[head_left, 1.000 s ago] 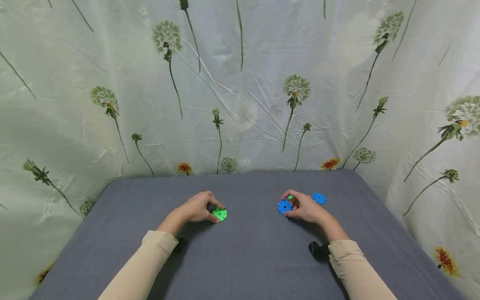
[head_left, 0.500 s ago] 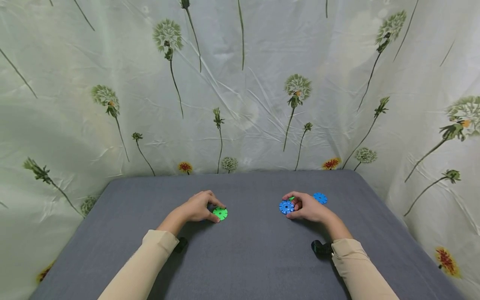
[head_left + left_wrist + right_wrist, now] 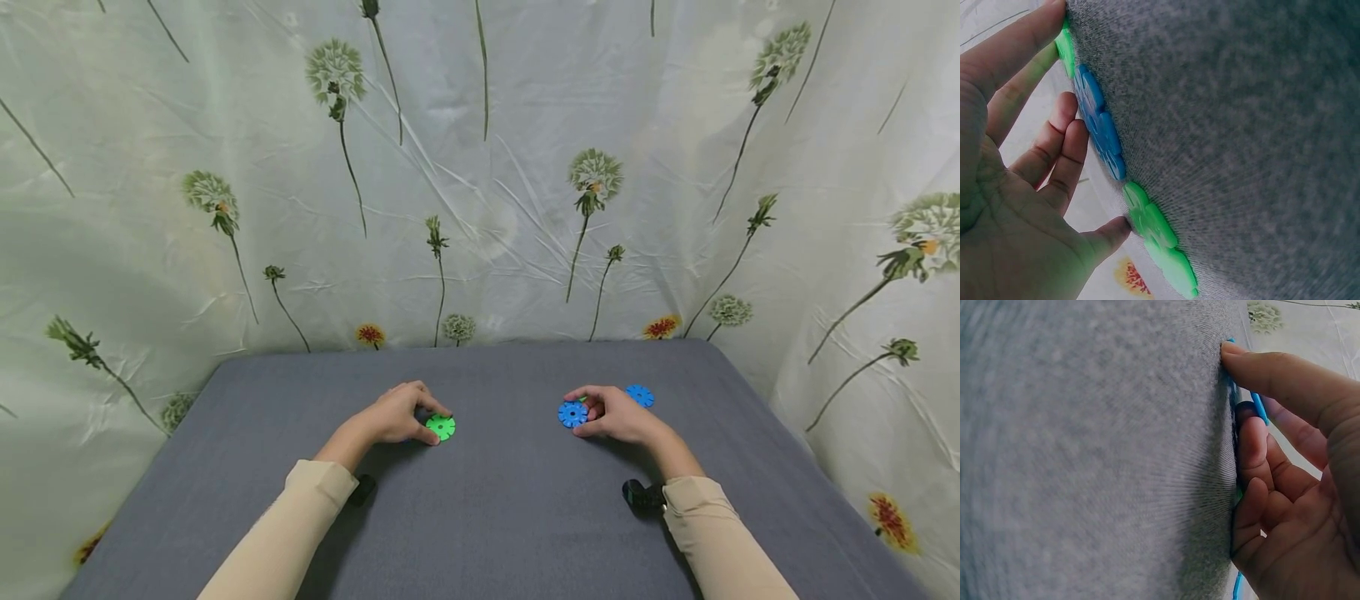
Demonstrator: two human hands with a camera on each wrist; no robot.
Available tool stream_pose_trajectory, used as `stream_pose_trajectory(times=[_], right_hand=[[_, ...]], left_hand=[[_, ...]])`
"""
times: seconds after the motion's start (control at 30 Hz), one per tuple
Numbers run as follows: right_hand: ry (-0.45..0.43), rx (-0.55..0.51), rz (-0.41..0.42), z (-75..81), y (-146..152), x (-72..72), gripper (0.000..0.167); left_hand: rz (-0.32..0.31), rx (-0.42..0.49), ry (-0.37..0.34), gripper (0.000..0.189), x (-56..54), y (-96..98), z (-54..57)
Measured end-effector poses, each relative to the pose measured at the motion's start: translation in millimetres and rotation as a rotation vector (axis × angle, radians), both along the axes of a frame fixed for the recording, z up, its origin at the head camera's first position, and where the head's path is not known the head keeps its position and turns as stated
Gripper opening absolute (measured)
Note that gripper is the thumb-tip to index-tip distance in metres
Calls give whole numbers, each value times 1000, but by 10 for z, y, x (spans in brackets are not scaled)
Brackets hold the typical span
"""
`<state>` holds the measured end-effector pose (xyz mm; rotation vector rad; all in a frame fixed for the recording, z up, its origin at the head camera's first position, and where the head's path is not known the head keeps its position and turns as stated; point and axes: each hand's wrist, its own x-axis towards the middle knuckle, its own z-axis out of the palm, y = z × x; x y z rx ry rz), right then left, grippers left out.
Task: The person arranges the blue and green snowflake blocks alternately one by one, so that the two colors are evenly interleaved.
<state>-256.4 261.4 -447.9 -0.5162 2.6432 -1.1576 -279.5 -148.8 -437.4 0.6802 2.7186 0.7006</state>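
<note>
My left hand (image 3: 393, 415) pinches a green slotted plastic disc (image 3: 441, 427) by its rim between thumb and index finger, at the table surface. Under that hand, in the left wrist view, lie a blue disc (image 3: 1099, 125) by the curled fingers and another green disc (image 3: 1159, 234), touched by the little fingertip. My right hand (image 3: 617, 417) holds a blue slotted disc (image 3: 572, 414) between thumb and fingers. Behind it a sliver of green disc (image 3: 583, 399) shows, mostly hidden by the fingers. Another blue disc (image 3: 640, 396) lies just beyond the right hand.
The grey cloth-covered table (image 3: 487, 500) stretches out under both arms. A pale curtain (image 3: 495, 208) printed with dandelions hangs behind and beside it. Black straps with small cameras (image 3: 642, 497) sit beneath the wrists.
My right hand has shifted slightly rightward with the blue disc, and the green disc behind it is now more hidden. The left hand and its green disc have stayed put.
</note>
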Motion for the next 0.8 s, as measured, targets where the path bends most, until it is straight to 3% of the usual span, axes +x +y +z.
stream_pose_trajectory(times=[0.8], right_hand=[[24,20,30,11,-249,-37,49]], left_hand=[[2,10,6,41,-1,0,-29]])
